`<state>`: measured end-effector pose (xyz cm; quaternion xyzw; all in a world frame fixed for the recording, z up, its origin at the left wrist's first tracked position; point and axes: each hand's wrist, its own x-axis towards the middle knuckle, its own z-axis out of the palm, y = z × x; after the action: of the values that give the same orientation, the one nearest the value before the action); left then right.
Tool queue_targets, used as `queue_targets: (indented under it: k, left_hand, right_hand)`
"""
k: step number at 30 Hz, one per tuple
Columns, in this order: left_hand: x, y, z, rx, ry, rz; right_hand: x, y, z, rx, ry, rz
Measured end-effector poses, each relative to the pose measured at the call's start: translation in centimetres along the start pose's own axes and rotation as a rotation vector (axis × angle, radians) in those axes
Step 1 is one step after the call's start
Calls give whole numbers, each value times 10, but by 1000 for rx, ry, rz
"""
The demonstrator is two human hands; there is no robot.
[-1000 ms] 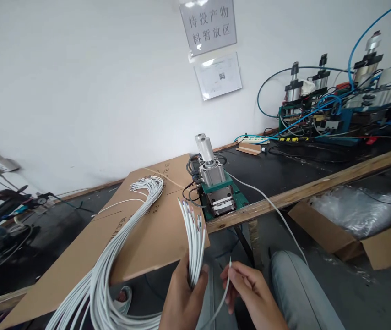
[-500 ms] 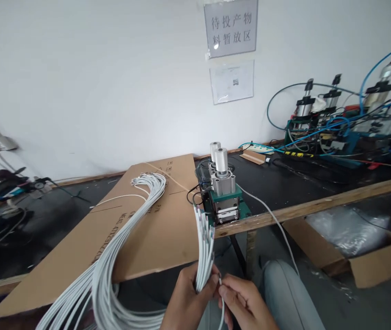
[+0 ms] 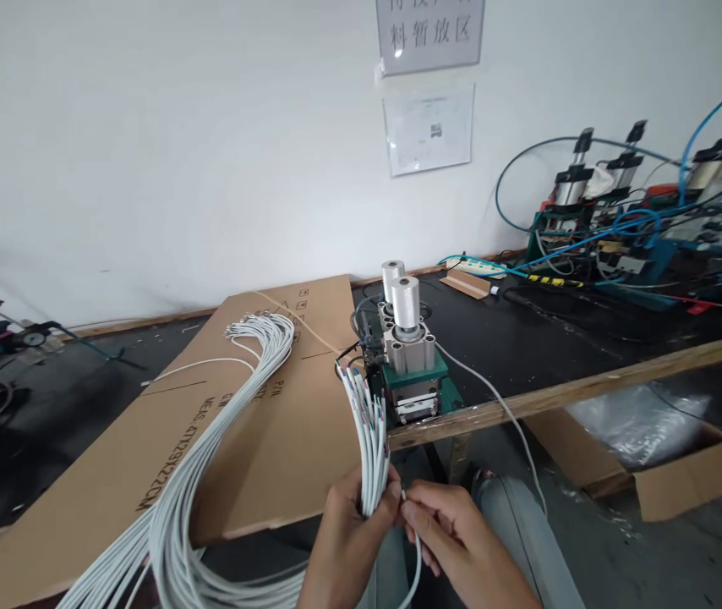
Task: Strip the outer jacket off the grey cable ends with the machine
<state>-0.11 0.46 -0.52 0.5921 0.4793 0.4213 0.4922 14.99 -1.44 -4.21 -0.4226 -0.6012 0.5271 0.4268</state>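
Note:
My left hand [image 3: 356,524] is closed around a bundle of white cables [image 3: 370,448], whose stripped ends with thin coloured wires point upward. Beside it, my right hand [image 3: 453,533] pinches the end of a single white cable [image 3: 417,562], which bends down below the fingers. Its tip is too small to make out clearly. The long white cable loop [image 3: 227,423] runs from the lower left up over the cardboard sheet [image 3: 298,474]. Just beyond the bundle's ends stands a small pneumatic machine [image 3: 408,355] with silver knobs and a green base.
On the black bench [image 3: 526,347] to the right are several pneumatic machines [image 3: 615,194] with blue hoses and a power strip [image 3: 475,267]. Under the bench sits an open cardboard box [image 3: 684,482] holding clear plastic. A wooden edge [image 3: 564,389] borders the bench. A gauge [image 3: 35,338] stands far left.
The view has shifted slightly downward. The bundle's ends lean further left and look more spread. My right hand still pinches the single cable close to my left hand.

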Motion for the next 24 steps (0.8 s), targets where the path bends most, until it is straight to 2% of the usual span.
queue_targets:
  k: [7, 12, 16, 24]
  left_hand:
    - [4, 6, 7, 108, 188, -114]
    - [7, 9, 11, 178, 154, -117]
    - [8, 7, 10, 172, 122, -98]
    - [9, 10, 6, 164, 132, -131]
  right_hand:
    - [6, -12, -7, -388, 42, -229]
    - [6, -13, -11, -575, 59, -318]
    - [6, -13, -17, -586, 73, -320]
    - [11, -25, -24, -503, -73, -159]
